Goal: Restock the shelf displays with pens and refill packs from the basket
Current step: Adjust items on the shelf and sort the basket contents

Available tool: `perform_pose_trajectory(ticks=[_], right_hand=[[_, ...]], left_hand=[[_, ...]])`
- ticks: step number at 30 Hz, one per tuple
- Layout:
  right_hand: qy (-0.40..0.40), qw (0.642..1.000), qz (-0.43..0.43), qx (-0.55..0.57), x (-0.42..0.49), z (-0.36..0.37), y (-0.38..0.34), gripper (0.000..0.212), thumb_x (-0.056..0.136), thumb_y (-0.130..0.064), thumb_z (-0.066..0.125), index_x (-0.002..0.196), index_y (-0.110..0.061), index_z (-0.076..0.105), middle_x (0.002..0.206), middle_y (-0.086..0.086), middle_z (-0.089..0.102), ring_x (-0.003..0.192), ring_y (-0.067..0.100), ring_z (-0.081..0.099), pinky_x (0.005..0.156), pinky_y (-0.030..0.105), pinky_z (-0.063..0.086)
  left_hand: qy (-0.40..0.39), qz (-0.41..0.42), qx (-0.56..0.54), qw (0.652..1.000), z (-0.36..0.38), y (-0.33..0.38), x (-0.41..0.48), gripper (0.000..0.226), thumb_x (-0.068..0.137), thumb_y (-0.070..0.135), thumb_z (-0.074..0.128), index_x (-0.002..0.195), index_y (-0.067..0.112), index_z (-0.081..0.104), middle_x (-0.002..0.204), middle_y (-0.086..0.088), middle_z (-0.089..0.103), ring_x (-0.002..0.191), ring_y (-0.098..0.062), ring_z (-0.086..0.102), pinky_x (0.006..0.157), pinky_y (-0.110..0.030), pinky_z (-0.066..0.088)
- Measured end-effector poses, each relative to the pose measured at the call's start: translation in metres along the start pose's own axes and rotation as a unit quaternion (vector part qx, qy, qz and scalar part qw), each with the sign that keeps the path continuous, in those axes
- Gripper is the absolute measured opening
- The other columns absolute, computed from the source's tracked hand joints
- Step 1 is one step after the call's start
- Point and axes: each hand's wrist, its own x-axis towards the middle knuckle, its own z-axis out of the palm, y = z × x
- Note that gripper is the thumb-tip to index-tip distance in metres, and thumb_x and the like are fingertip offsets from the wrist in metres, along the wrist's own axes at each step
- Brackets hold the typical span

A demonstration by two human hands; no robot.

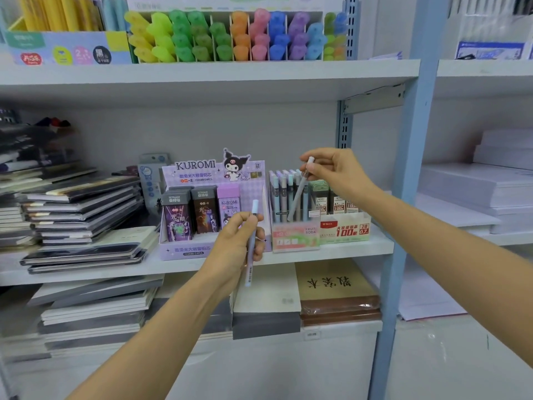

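The job is part way done, I think. The pink pen box (294, 238) on the shelf (354, 249) already has a row of pens (284, 194) standing up in it, but two more pens are not in yet.

The right hand (337, 174) is at about 2 o'clock from the middle of the view. Its fingers (320, 161) pinch the top end of a pale pen with a clear cap (300, 194). The pen slants down, and its low tip is at the right end of the row, so it looks just about to go in.

The left hand (235, 241) is near the middle, at 9 o'clock from the pink box. Its fingers (245, 219) are curled round a light blue pen (249, 267), held straight up and down in front of the shelf edge. That pen must still go in. The basket is out of view, so I cannot tell how much more is left in it.

At 3 o'clock from the pink box, touching it, stands a green refill box (344, 228) with packs in it. At 9 o'clock is a purple Kuromi box (187, 249) holding three packs, with room for more.

Piles of notebooks (83, 209) lie far over at 9 o'clock. Bright highlighters (219, 39) fill the shelf at 12 o'clock. White paper stacks (476, 186) sit at 3 o'clock, past a blue post (409, 168).

The row of pens is tight, so the new pen could bump the others.
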Motion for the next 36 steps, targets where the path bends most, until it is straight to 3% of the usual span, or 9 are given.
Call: perform_pose_trajectory(ticks=[11,15,19,22,25,28,32,36], right_hand=[[-0.131,0.991,-0.004,-0.013,0.012,-0.003,0.004,0.025,0.096,-0.006,0.054,0.121,-0.005,0.060,0.099,0.002,0.074,0.095,0.011,0.070,0.080,0.018,0.054],[-0.112,0.993,0.005,-0.020,0.013,0.006,0.009,0.017,0.094,-0.007,0.058,0.112,-0.008,0.061,0.097,0.001,0.074,0.091,0.009,0.071,0.076,0.017,0.055],[-0.055,0.991,-0.008,-0.118,0.010,0.012,0.014,0.017,0.089,-0.017,0.068,0.102,-0.027,0.069,0.089,-0.012,0.068,0.079,0.001,0.066,0.066,0.006,0.048],[-0.034,0.989,0.002,-0.142,0.008,0.021,0.017,0.021,0.087,-0.014,0.070,0.107,-0.021,0.071,0.080,-0.011,0.064,0.072,0.000,0.058,0.064,0.010,0.046],[-0.026,0.989,0.002,-0.148,0.005,0.024,0.007,0.033,0.086,-0.012,0.070,0.119,-0.014,0.066,0.082,-0.006,0.065,0.076,0.005,0.057,0.067,0.003,0.044],[0.001,0.995,-0.016,-0.097,-0.005,0.025,-0.008,0.033,0.087,-0.023,0.070,0.119,-0.019,0.063,0.092,-0.004,0.066,0.081,0.006,0.059,0.067,0.007,0.045],[-0.130,0.990,0.045,0.022,-0.027,0.036,-0.023,0.027,0.079,-0.035,0.075,0.097,-0.016,0.068,0.079,0.000,0.073,0.070,0.008,0.068,0.059,0.014,0.049],[-0.136,0.985,0.056,0.087,-0.036,0.036,-0.021,0.017,0.079,-0.015,0.078,0.093,-0.008,0.071,0.074,0.004,0.074,0.072,0.014,0.071,0.069,0.026,0.058]], left_hand=[[0.001,0.013,-0.005,1.000,-0.006,-0.005,0.005,0.015,0.101,0.017,0.047,0.102,0.014,0.061,0.069,0.001,0.056,0.051,-0.012,0.046,0.046,-0.020,0.039],[0.004,0.013,-0.018,1.000,-0.005,-0.006,0.008,0.015,0.099,0.010,0.050,0.105,0.013,0.064,0.072,0.001,0.055,0.054,-0.014,0.047,0.046,-0.020,0.040],[-0.012,0.013,-0.019,1.000,-0.007,-0.009,0.007,0.016,0.097,0.008,0.053,0.106,0.013,0.065,0.068,0.004,0.058,0.056,-0.013,0.051,0.051,-0.020,0.044],[-0.021,0.014,-0.011,1.000,-0.007,-0.009,0.007,0.017,0.097,0.009,0.054,0.109,0.011,0.065,0.066,0.006,0.061,0.057,-0.012,0.054,0.055,-0.020,0.047],[-0.026,0.016,0.000,1.000,-0.006,-0.008,0.005,0.018,0.095,0.008,0.055,0.112,0.008,0.064,0.068,0.004,0.064,0.061,-0.012,0.058,0.060,-0.021,0.051],[-0.012,0.021,-0.001,1.000,-0.003,-0.006,0.005,0.020,0.092,0.006,0.059,0.112,0.007,0.064,0.071,0.001,0.068,0.064,-0.014,0.063,0.065,-0.021,0.055],[0.019,0.047,-0.003,0.999,0.008,-0.004,0.004,0.021,0.087,0.001,0.064,0.105,0.011,0.064,0.063,0.002,0.067,0.060,-0.010,0.065,0.060,-0.019,0.054],[0.048,0.069,0.048,0.995,0.019,-0.003,0.003,0.027,0.081,0.003,0.073,0.105,0.012,0.063,0.073,-0.004,0.062,0.064,-0.012,0.066,0.062,-0.019,0.054]])
